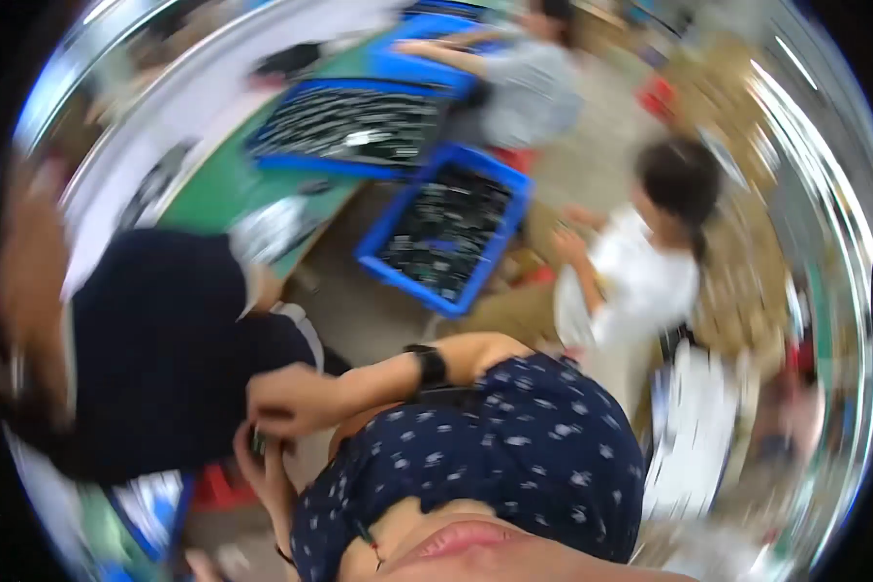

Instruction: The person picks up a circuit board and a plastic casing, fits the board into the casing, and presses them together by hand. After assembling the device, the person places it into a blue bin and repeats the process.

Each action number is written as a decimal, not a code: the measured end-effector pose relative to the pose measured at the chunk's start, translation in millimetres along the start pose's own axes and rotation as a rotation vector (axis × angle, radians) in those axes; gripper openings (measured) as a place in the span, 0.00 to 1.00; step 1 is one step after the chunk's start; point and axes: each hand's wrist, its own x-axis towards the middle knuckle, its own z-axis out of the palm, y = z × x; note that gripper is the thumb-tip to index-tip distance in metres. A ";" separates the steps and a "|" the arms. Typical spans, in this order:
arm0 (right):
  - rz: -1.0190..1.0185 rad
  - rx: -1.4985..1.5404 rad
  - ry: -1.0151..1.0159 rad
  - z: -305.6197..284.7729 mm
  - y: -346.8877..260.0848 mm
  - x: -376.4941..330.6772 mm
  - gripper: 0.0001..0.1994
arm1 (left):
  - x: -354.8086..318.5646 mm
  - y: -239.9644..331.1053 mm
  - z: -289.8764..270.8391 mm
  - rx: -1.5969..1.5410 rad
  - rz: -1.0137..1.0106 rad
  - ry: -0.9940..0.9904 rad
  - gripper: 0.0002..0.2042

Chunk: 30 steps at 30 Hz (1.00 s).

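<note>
My right hand [298, 400] reaches across my body from the right, a black watch [426, 366] on its wrist. Its fingers are bent and close against those of my left hand [271, 477], which comes up from below. Between the two sits a small dark green piece [258, 443]. Blur and the fingers hide most of it, so its kind does not show. The left fingers are closed round its lower side; whether the right ones grip it too is hard to see, though they touch there.
A person in dark clothes [160, 349] is close on my left. Ahead, a blue crate [378, 236] of dark parts stands beside a green table [209, 199] bearing a blue-edged tray [310, 167]. A person in white [640, 276] sits ahead right; another in grey [532, 92] works farther off.
</note>
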 end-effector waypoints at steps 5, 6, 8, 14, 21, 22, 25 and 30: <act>-0.008 0.097 -0.187 -4.1 -2.4 5.7 0.04 | -9.3 -7.3 -2.0 -0.124 0.037 -0.041 0.15; -0.015 0.094 -0.175 -5.6 -10.5 8.0 0.04 | -9.5 -11.5 4.5 -0.118 0.108 0.022 0.16; -0.059 0.141 -0.224 -6.0 -3.3 5.7 0.05 | -19.8 -4.7 12.3 -0.152 0.112 0.087 0.18; -0.101 0.260 -0.439 10.7 -0.4 38.4 0.04 | -35.9 12.0 21.4 -0.198 0.089 0.457 0.15; -0.134 0.347 -0.555 45.1 -21.3 58.5 0.04 | -57.4 34.4 0.7 -0.333 0.229 0.657 0.17; -0.140 0.364 -0.562 48.2 -23.0 57.6 0.04 | -62.1 37.1 -3.0 -0.347 0.213 0.635 0.17; -0.131 0.403 -0.552 54.3 -24.8 58.2 0.05 | -66.6 38.1 -9.1 -0.294 0.169 0.676 0.17; -0.156 0.472 -0.452 54.7 -26.2 51.4 0.07 | -66.5 46.1 -2.7 -0.138 0.225 0.755 0.17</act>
